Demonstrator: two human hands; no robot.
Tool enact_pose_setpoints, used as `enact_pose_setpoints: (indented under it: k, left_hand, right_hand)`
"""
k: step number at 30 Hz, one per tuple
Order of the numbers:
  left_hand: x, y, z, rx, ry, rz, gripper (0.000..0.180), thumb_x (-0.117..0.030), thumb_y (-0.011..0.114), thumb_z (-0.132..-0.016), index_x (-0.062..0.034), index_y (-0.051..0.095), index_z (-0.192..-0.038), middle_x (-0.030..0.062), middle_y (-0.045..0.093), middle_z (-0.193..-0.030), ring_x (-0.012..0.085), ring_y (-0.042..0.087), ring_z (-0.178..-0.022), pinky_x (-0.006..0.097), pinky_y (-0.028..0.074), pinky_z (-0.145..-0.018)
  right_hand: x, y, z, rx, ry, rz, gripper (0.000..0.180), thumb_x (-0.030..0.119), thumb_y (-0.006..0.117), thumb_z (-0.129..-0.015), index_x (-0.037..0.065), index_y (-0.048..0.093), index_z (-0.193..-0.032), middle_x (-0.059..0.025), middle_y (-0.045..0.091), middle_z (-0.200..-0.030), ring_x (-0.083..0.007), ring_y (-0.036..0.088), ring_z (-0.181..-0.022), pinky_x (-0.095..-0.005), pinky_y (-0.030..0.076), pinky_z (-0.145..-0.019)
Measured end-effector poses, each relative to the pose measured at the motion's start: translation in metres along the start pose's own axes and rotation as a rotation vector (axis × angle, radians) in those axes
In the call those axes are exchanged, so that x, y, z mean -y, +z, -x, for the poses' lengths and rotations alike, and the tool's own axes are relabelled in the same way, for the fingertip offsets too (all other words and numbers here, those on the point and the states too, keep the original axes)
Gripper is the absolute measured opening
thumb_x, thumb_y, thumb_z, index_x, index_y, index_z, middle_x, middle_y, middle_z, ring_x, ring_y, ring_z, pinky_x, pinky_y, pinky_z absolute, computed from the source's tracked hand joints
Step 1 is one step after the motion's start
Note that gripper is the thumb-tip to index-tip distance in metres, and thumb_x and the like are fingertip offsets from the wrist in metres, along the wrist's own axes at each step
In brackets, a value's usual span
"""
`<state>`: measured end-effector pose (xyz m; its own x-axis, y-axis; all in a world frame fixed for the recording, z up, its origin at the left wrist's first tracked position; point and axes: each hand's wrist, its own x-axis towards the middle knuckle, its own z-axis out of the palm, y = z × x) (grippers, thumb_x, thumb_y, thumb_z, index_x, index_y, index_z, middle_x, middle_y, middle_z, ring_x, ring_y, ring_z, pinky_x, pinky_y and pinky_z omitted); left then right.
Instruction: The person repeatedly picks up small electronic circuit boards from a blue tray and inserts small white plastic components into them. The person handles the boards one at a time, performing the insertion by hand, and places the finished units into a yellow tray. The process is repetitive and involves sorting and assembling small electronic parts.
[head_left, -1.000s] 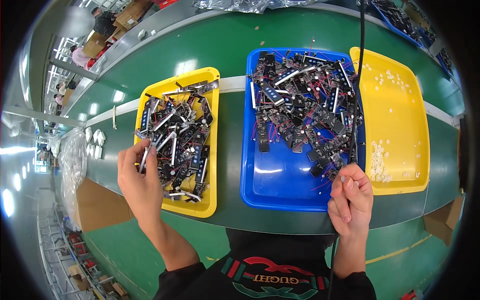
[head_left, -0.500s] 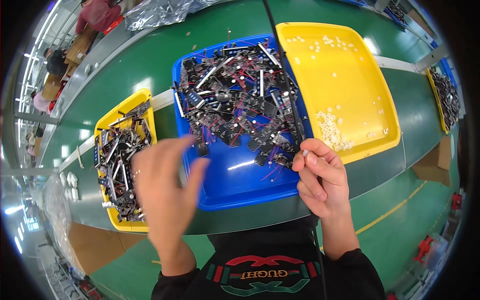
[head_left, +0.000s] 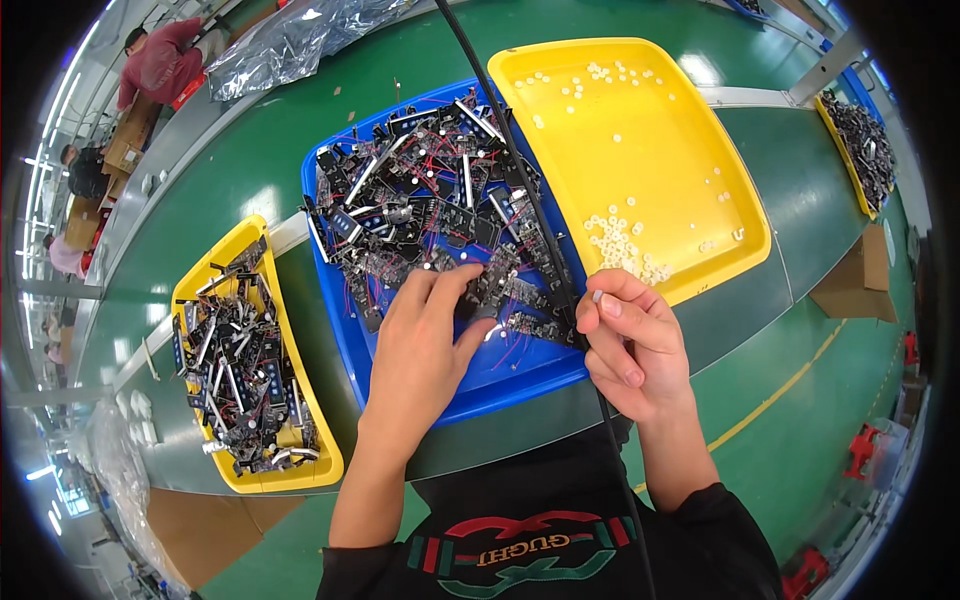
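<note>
My left hand [head_left: 420,335] is over the near part of a blue tray [head_left: 480,400], its thumb and fingers apart at the edge of a heap of small circuit boards [head_left: 435,215]. The boards are dark, with thin red wires and white strips among them. Fingertips appear to touch one board [head_left: 492,288], but I cannot see a firm hold. At the tray's right near corner, my right hand [head_left: 640,350] pinches a small whitish piece [head_left: 598,296] between thumb and index finger. It resembles the small white rings [head_left: 620,245] in the yellow tray [head_left: 660,180] beyond.
On the left, a narrower yellow tray [head_left: 325,468] holds more boards. A black cable [head_left: 470,50] runs across the blue tray. Another tray of parts [head_left: 860,150] stands far right, above a cardboard box [head_left: 860,280]. Plastic sheeting [head_left: 290,55] and a person [head_left: 160,65] are at the far left.
My left hand has moved right, from between the trays to the boards in the blue tray. The right hand keeps its pinch on the small white piece. The view has shifted slightly.
</note>
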<state>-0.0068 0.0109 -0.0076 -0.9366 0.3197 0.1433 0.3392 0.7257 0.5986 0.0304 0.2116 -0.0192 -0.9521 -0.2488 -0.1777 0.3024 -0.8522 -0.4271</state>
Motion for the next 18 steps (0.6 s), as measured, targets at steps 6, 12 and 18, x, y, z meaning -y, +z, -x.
enact_pose_setpoints:
  k: [6,12,18]
  left_hand:
    - [0.004,0.005,0.004,-0.033,0.005,0.004,0.045,-0.004,0.073,-0.066,-0.0051,0.057,-0.107,0.0058,0.056,-0.078,0.0167,0.053,-0.069,0.027,0.045,-0.063]
    - [0.008,-0.016,0.006,0.045,-0.198,0.543,0.038,-0.001,0.065,-0.075,0.0010,0.056,-0.111,0.0097,0.062,-0.085,0.0136,0.059,-0.071,0.025,0.049,-0.062]
    - [0.012,-0.034,0.010,0.143,-0.216,1.205,0.041,0.006,0.059,-0.078,0.0079,0.050,-0.118,0.0135,0.062,-0.099,0.0167,0.062,-0.085,0.025,0.050,-0.066]
  right_hand:
    - [-0.005,0.007,-0.004,0.001,0.026,0.029,0.020,0.005,0.051,-0.088,0.002,0.059,-0.106,-0.0154,0.064,-0.086,-0.0028,0.035,-0.036,-0.0164,0.026,-0.035]
    - [-0.003,0.011,-0.002,-0.028,0.024,0.072,0.019,0.005,0.054,-0.087,0.002,0.059,-0.105,-0.0155,0.065,-0.083,-0.0028,0.035,-0.035,-0.0160,0.025,-0.035]
    - [-0.006,0.016,-0.006,0.044,0.039,0.146,0.016,0.004,0.054,-0.086,0.000,0.059,-0.102,-0.0187,0.064,-0.084,-0.0030,0.036,-0.035,-0.0159,0.025,-0.035]
